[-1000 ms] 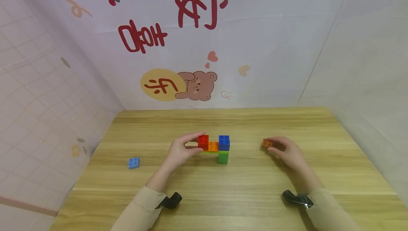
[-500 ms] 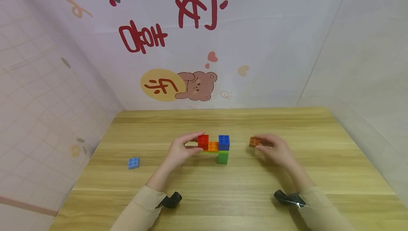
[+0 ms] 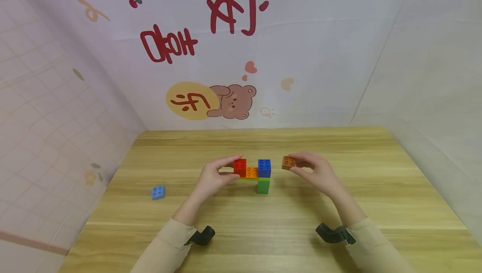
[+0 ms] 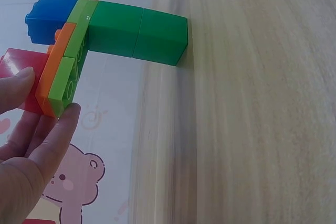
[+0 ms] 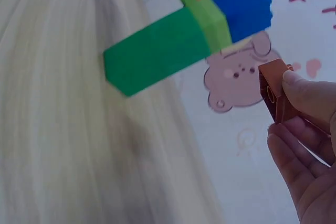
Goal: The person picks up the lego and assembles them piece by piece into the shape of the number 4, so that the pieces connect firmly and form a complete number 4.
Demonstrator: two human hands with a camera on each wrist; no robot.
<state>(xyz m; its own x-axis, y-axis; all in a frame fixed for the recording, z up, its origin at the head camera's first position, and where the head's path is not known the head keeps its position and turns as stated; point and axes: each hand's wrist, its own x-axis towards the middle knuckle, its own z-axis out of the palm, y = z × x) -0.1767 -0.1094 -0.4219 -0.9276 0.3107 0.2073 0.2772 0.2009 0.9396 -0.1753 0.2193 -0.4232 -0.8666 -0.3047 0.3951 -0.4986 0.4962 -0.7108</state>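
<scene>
A block structure stands mid-table: two stacked dark green blocks (image 4: 137,32) form a column, with light green pieces (image 4: 79,30) across the top. An orange block (image 3: 252,172) lies on these, the blue block (image 3: 264,167) sits over the column, and the red block (image 3: 240,167) is at the overhanging left end. My left hand (image 3: 215,179) holds that end, thumb on the red block and fingers under the light green. Pinched between thumb and fingers of my right hand (image 3: 316,173) is a thin brown-orange block (image 3: 288,163), raised just right of the blue block.
A light blue block (image 3: 158,192) lies on the wooden table (image 3: 241,239) at the left. Behind the table hangs a printed white cloth (image 3: 320,55) with a bear and red characters; more cloth rises along both sides.
My right hand has carried the brown-orange block leftward and up, from the right of the table to beside the blue block. My left hand has stayed on the structure.
</scene>
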